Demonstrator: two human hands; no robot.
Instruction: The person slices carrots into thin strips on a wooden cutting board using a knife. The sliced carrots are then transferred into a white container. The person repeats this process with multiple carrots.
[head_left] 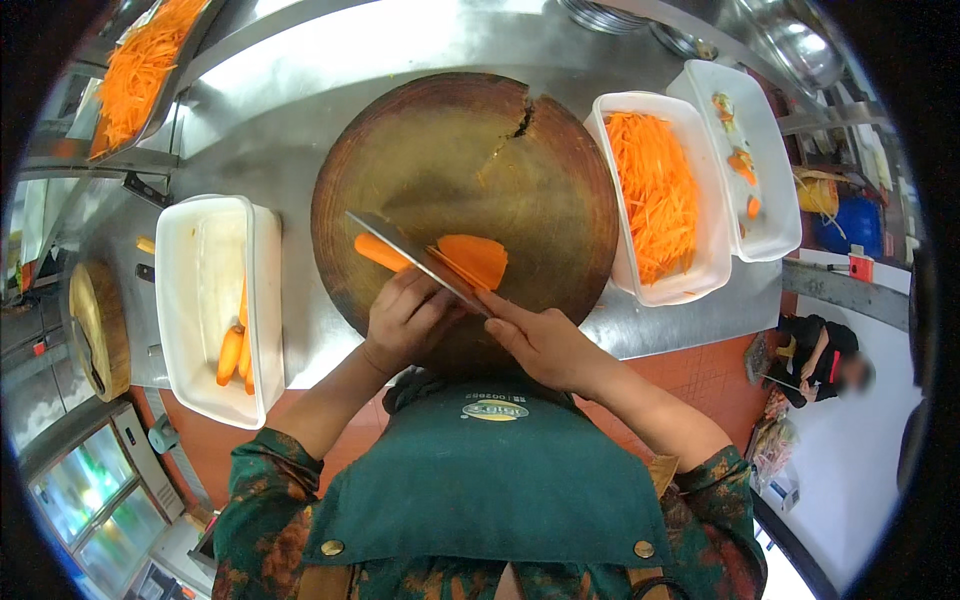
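A round wooden chopping block [430, 140] lies in front of me, with a crack at its far edge. My right hand [548, 345] is closed around the grip of a wide-bladed kitchen knife [402, 243]. The blade slants across the near part of the block. On its left side, my left hand [403, 318] is closed with bent fingers on a peeled carrot [378, 251], close to the blade; part of the carrot is hidden by the fingers and knife. Just right of the blade, thin carrot slices [475, 260] lie overlapping on the wood.
Right of the block stands a white tub of shredded carrot [655, 190], beside another white tub [770, 190] holding scraps. At left, a white tub [180, 300] contains whole carrots [232, 352]. A tray of shreds [145, 75] sits far left. A person [825, 355] is off to the right.
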